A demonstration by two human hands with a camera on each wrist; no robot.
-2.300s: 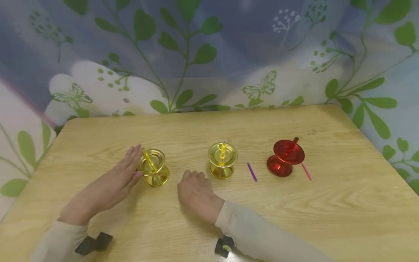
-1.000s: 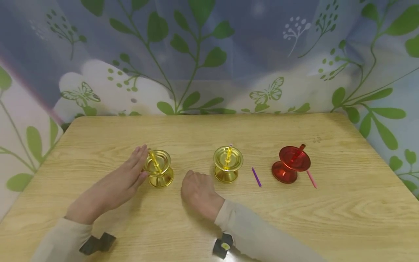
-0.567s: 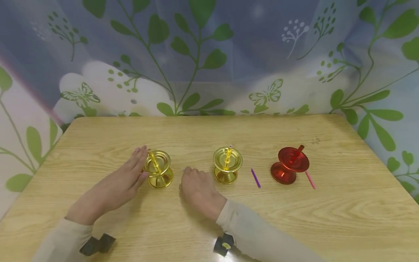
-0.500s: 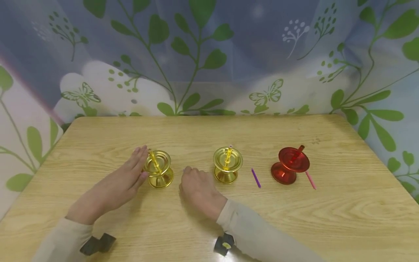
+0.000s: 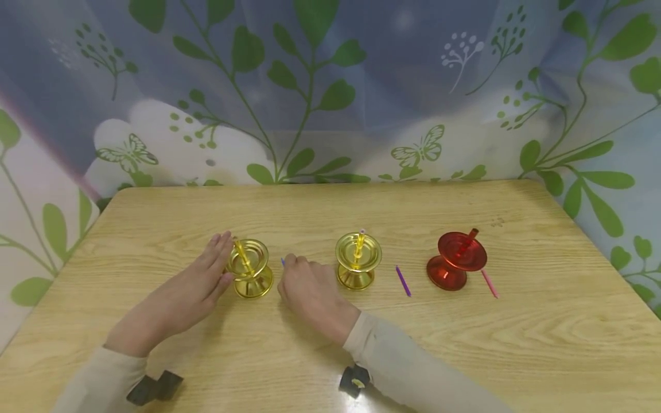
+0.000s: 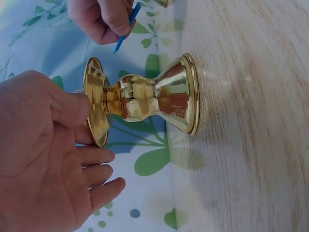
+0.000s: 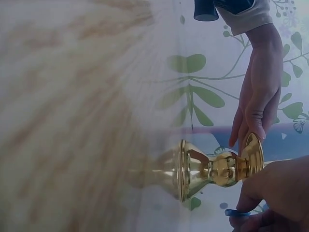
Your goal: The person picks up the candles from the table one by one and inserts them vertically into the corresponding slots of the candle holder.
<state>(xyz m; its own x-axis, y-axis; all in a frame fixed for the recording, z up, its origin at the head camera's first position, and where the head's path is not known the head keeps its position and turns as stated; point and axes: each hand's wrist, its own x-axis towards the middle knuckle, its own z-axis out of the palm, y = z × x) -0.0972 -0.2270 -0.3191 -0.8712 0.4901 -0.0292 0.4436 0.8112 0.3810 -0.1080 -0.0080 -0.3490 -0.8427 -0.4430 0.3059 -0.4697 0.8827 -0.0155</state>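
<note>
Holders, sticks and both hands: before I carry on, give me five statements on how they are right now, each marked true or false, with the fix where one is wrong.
1. The right hand holds a blue stick. True.
2. The red holder stands between the two gold ones. False: the red holder stands to the right of both.
3. The purple stick lies between the middle gold holder and the red holder. True.
4. The left hand touches the red holder. False: the left hand touches the dish of the left gold holder.
5. The pink stick stands upright in a holder. False: the pink stick lies on the table by the red holder.
</note>
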